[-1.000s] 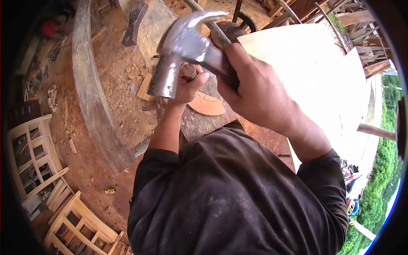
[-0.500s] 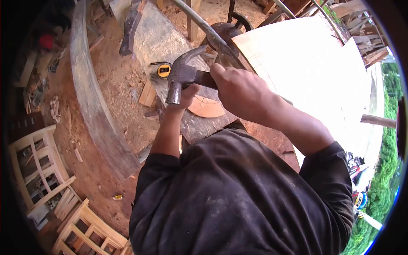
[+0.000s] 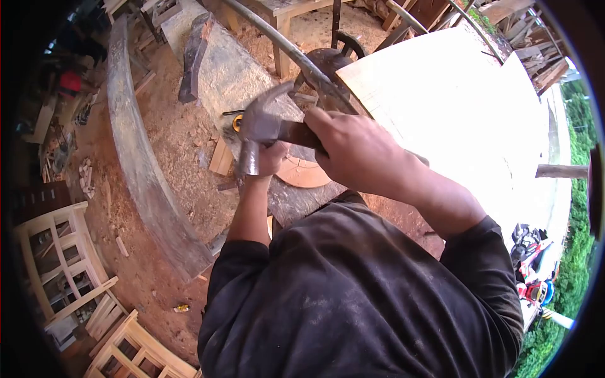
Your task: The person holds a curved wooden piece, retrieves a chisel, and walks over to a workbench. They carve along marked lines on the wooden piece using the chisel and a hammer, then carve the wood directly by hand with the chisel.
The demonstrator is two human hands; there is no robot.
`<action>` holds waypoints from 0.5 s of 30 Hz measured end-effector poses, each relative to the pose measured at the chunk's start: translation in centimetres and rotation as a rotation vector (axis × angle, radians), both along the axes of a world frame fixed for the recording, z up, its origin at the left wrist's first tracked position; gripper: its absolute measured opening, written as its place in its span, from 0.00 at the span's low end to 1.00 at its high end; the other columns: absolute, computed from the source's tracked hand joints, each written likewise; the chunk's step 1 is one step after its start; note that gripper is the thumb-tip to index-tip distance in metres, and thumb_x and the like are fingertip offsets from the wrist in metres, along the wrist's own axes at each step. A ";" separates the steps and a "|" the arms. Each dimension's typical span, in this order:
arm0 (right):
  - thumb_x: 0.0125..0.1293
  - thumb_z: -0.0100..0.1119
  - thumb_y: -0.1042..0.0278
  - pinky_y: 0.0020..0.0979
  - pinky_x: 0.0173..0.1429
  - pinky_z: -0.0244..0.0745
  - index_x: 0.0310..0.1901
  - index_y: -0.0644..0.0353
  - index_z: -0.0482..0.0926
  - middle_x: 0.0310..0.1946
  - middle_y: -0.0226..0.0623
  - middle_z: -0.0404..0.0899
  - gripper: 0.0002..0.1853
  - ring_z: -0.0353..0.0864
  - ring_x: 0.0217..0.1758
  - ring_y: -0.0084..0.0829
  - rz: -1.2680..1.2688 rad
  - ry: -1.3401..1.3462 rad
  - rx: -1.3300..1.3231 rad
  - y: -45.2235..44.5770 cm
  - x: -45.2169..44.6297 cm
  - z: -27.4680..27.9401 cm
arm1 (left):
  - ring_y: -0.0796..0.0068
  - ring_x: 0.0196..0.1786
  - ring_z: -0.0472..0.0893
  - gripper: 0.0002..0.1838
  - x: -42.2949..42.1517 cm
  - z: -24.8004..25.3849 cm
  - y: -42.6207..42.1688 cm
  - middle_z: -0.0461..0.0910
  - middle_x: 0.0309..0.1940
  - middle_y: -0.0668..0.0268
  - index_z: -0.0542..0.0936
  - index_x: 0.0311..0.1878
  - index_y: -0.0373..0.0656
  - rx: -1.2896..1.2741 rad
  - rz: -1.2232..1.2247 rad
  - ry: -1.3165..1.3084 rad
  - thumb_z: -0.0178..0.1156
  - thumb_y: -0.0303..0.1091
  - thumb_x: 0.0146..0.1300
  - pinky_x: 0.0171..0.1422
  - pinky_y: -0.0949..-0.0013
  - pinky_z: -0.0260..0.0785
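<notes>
My right hand (image 3: pixel 353 142) is wrapped round the dark handle of a claw hammer (image 3: pixel 261 126). The blurred hammer head hangs in front of my left hand (image 3: pixel 273 159), covering part of it. My left hand looks closed, its fingers mostly hidden, and I cannot make out what they hold. Right beside it lies a curved, light-coloured piece of wood (image 3: pixel 307 174) with thin lines across it, on a worn plank (image 3: pixel 230 60). A yellow and black tape measure (image 3: pixel 237 123) shows partly behind the hammer head.
A long curved timber (image 3: pixel 142 151) runs along the left. Slatted wooden frames (image 3: pixel 66 252) stand at lower left. A large pale sheet (image 3: pixel 441 101) fills the right side, and a metal pipe (image 3: pixel 287 44) slants overhead. Sawdust and offcuts cover the ground.
The hammer and my right hand sit a little lower and further left in view. The hammer head now covers more of the tape measure. The whole view has shifted slightly.
</notes>
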State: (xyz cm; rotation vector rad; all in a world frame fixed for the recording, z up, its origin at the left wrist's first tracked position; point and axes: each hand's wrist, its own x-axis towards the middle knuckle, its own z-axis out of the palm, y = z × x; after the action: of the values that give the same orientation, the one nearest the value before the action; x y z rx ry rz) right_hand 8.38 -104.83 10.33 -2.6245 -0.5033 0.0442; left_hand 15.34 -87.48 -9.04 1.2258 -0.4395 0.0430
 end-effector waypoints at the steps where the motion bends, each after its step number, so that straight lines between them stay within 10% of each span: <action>1: 0.63 0.59 0.72 0.50 0.37 0.75 0.42 0.65 0.69 0.26 0.50 0.78 0.11 0.81 0.32 0.56 0.003 0.012 0.000 0.1 -0.5 0.4 | 0.82 0.26 0.77 0.04 0.0 0.1 0.1 0.80 0.27 0.68 0.80 0.38 0.38 -0.028 0.022 0.006 0.61 0.28 0.62 0.29 0.76 0.69; 8: 0.64 0.61 0.66 0.50 0.42 0.75 0.44 0.65 0.69 0.33 0.56 0.81 0.15 0.82 0.39 0.57 -0.204 0.296 0.286 -1.8 -3.7 -7.1 | 0.84 0.19 0.73 0.11 1.7 1.8 -0.2 0.75 0.17 0.73 0.76 0.23 0.43 -0.129 -0.005 0.159 0.65 0.24 0.61 0.24 0.76 0.63; 15: 0.68 0.56 0.58 0.51 0.54 0.76 0.74 0.51 0.62 0.45 0.61 0.80 0.33 0.81 0.50 0.58 -0.340 0.489 0.116 -2.5 -5.1 -14.7 | 0.89 0.20 0.69 0.13 0.0 2.5 -0.6 0.73 0.17 0.78 0.76 0.22 0.42 0.008 -0.060 0.073 0.65 0.24 0.62 0.25 0.77 0.59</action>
State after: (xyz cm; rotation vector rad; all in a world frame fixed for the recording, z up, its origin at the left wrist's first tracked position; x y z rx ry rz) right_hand 3.27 -107.37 -4.40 -2.4277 0.1059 0.5142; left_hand 15.39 -88.13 -6.54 1.2171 -0.4132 -0.0543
